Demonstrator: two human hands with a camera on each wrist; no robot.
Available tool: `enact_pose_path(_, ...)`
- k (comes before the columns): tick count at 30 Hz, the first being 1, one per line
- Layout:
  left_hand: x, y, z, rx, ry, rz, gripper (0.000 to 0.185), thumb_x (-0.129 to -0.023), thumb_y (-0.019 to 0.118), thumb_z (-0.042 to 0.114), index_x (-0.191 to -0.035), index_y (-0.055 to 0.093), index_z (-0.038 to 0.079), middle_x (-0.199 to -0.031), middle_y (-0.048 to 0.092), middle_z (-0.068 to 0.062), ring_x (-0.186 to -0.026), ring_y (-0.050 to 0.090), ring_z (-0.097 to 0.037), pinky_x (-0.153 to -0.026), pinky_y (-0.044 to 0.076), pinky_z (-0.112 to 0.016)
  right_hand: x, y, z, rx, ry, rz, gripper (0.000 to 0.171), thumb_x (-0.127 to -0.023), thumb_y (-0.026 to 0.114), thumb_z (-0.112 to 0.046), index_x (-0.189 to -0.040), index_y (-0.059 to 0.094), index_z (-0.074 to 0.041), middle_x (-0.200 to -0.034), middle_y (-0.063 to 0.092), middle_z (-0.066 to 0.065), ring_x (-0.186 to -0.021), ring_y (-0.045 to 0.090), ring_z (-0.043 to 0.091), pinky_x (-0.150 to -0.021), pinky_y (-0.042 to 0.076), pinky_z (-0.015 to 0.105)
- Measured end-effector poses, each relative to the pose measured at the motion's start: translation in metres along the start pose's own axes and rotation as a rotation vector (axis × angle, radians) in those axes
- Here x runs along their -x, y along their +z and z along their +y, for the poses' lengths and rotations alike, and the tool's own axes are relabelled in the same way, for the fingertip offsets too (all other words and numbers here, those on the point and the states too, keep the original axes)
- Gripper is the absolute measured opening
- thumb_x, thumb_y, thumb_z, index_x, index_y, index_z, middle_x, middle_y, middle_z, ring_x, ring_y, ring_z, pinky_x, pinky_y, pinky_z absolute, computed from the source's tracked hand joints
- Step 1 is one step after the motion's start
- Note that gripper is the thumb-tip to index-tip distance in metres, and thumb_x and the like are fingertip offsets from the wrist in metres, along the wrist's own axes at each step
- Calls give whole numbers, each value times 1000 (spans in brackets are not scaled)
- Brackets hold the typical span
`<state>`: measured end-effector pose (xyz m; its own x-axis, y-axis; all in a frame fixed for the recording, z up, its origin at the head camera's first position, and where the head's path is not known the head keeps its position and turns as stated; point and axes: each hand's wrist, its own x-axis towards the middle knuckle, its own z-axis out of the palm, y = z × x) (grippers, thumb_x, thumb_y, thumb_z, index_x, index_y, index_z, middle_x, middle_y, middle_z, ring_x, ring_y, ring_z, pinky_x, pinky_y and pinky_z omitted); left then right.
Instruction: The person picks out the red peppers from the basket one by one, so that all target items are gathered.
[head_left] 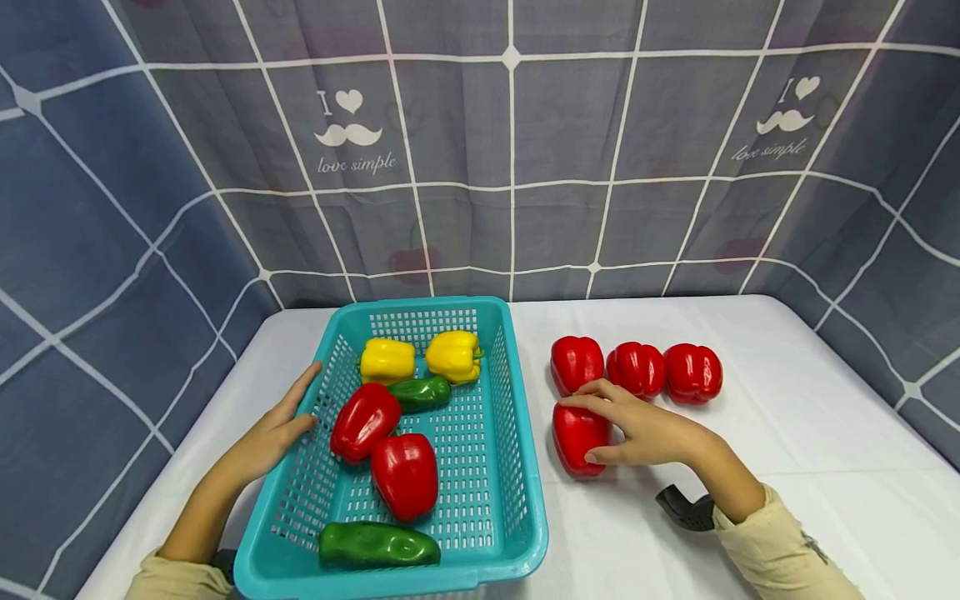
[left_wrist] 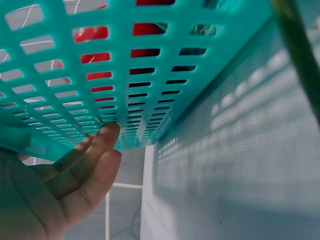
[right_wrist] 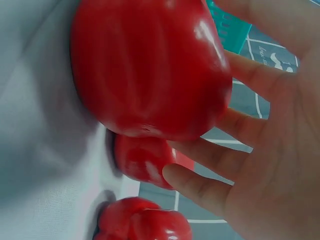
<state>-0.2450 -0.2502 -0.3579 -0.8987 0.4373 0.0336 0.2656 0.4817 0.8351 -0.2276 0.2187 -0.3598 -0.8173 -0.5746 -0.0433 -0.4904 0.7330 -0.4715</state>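
On the table, a red bell pepper (head_left: pixel 579 437) lies between the thumb and fingers of my right hand (head_left: pixel 645 425). The right wrist view shows that bell pepper (right_wrist: pixel 150 70) close up, with the right hand's fingers (right_wrist: pixel 200 187) reaching along its far side. My left hand (head_left: pixel 266 442) rests against the left side of a turquoise basket (head_left: pixel 528 467), its fingers fairly straight. In the left wrist view, its fingertips (left_wrist: pixel 111 131) touch the basket's perforated outer wall (left_wrist: pixel 117 65). Inside the basket are two red bell peppers (head_left: pixel 405 477), two yellow bell peppers (head_left: pixel 453 357) and two green peppers (head_left: pixel 378 544).
Three more red bell peppers (head_left: pixel 636 369) stand in a row just behind the right hand. White cloth (head_left: pixel 810 400) covers the table. Grey checked curtains (head_left: pixel 562 225) enclose the back and both sides.
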Motion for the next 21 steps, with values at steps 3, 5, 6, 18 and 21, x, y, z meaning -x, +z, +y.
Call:
enact_pose_path(3, 0, 0, 0, -2, -2, 1, 68, -91, 32, 5, -147, -6, 9, -147, 4, -32, -118, 33, -56, -68, 55, -41, 0, 1, 1, -1, 21, 8, 68, -70, 76, -32, -131, 46, -26, -125, 42, 5, -115, 43, 28, -75, 55, 39)
enact_pose_path(5, 0, 0, -1, -6, -5, 3, 68, -91, 32, 4, -147, -6, 10, -147, 4, -32, -119, 32, -55, -69, 55, -41, 0, 1, 1, -5, 36, 12, 67, -70, 76, -33, -130, 46, -27, -123, 43, 4, -114, 43, 29, -74, 55, 39)
enact_pose_path(6, 0, 0, -1, -6, -7, 4, 68, -91, 33, 4, -147, -6, 10, -147, 4, -32, -119, 32, -55, -69, 55, -41, 0, 1, 1, -6, 44, 14, 67, -70, 76, -33, -130, 46, -27, -122, 43, 4, -114, 43, 29, -74, 55, 39)
enact_pose_path(18, 1, 0, 0, 2, -27, 3, 69, -90, 33, 5, -147, -6, 11, -147, 3, -32, -117, 35, -55, -68, 55, -42, -1, 1, -1, 25, 57, 20, 68, -70, 75, -32, -132, 47, -24, -124, 43, 7, -116, 43, 30, -76, 54, 41)
enact_pose_path(21, 0, 0, 1, 4, -30, 2, 69, -90, 33, 5, -147, -6, 11, -147, 3, -32, -117, 35, -54, -68, 55, -41, -1, 1, -1, 38, 45, 26, 67, -71, 74, -31, -132, 47, -22, -126, 42, 8, -116, 42, 30, -77, 54, 42)
